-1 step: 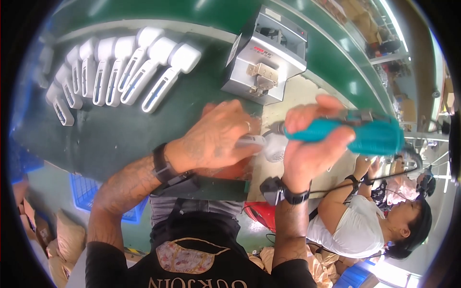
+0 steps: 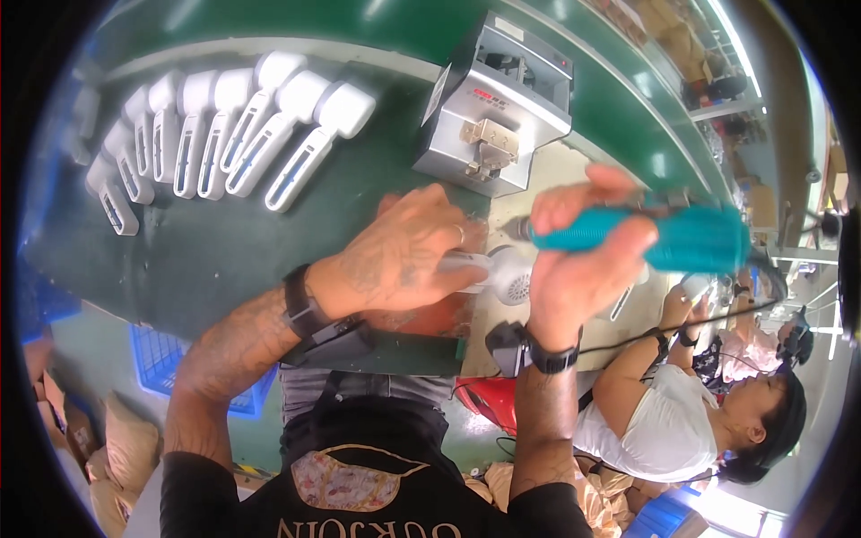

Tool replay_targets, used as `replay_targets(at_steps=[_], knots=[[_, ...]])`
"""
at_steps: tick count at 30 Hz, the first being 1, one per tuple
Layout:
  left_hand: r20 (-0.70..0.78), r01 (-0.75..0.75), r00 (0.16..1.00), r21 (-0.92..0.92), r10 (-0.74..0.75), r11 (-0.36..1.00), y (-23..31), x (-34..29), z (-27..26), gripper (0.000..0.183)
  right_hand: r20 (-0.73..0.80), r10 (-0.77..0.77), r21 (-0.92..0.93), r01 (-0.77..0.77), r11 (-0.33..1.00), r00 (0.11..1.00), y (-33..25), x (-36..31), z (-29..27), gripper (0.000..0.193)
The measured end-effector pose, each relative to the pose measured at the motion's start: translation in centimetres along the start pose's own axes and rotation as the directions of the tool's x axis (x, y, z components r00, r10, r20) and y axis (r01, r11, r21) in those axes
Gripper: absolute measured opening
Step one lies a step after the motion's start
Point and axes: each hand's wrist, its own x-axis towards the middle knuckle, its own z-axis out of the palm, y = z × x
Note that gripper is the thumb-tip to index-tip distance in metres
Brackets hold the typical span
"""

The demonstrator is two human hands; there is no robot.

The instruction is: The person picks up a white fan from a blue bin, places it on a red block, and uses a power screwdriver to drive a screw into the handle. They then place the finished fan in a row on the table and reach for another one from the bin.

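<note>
My left hand [image 2: 404,247] is closed around the handle of a white long-handled device [image 2: 513,273], pinning it down on the bench. The device's round head, with a perforated end, points right toward my other hand. A teal electric screwdriver [image 2: 668,240] lies in the grip of my right hand [image 2: 583,255], nearly level, its bit end pointing left. That tip is just above the device's head, apart from it as far as I can see. My left fingers hide most of the handle. A reddish mat [image 2: 417,323] shows beneath my left hand.
Several similar white devices [image 2: 305,161] lie in a fanned row at the back left. A silver screw feeder [image 2: 498,108] stands behind my hands. The screwdriver's black cable [image 2: 682,334] trails right. A co-worker [image 2: 664,412] in white sits at the right. A blue crate [image 2: 157,359] is below the bench.
My right hand and the screwdriver have shifted slightly up and left, and more of the device's perforated end shows. My left hand has stayed almost in place.
</note>
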Motion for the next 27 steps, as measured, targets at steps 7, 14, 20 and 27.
replay_targets(at_steps=[7, 14, 20, 27], knots=[[-0.118, -0.193, 0.971, 0.110, 0.206, 0.975, -1.2, -0.9, 1.1, 0.044, -0.031, -0.039, -0.231, 0.031, 0.973, 0.999, 1.8, 4.1, 2.8, 0.051], [-0.088, -0.169, 0.981, 0.077, 0.176, 0.983, -0.9, -0.7, 0.8, 0.046, 0.026, -0.082, -0.236, 0.085, 0.968, 0.996, 4.3, 5.1, 2.6, 0.041], [-0.149, -0.130, 0.979, 0.074, 0.140, 0.989, -1.4, -1.1, 1.5, 0.038, 0.087, 0.051, -0.289, -0.023, 0.957, 0.995, 2.9, 3.7, 2.7, 0.040], [-0.118, -0.107, 0.986, 0.076, 0.116, 0.991, -0.8, -0.7, 1.4, 0.036, 0.003, 0.084, -0.088, -0.083, 0.993, 0.996, -0.4, -1.4, -1.0, 0.059]])
